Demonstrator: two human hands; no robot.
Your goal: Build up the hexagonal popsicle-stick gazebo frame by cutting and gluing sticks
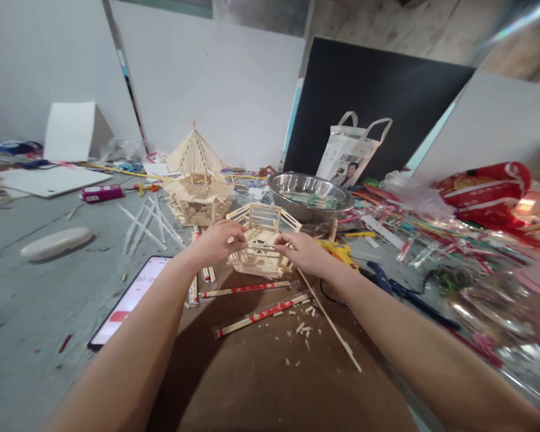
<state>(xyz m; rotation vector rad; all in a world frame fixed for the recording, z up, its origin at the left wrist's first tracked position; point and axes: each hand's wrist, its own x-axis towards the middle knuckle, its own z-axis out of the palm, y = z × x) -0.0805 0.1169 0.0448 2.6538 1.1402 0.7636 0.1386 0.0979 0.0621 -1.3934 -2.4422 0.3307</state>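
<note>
A small open pavilion frame of pale wooden sticks (263,264) stands on the brown board, with railings around its sides. My left hand (220,243) is at its left side, thumb and fingers pinched on one end of a thin wooden stick (261,245). Pinching the other end, my right hand (303,253) is at the frame's right front. The stick lies level across the near side; whether it is fixed to the frame I cannot tell. Behind on the left stands a finished-looking stick pavilion (195,174) with a pointed roof. Paper-wrapped chopsticks (265,312) lie in front.
A phone (128,300) lies left of the brown board (252,384). Behind are a steel bowl (312,204) and a white bag (351,153). To the right are a yellow glue gun (339,252), blue-handled pliers (387,282) and scattered wrappers. A long stick (333,324) and cut bits lie nearby.
</note>
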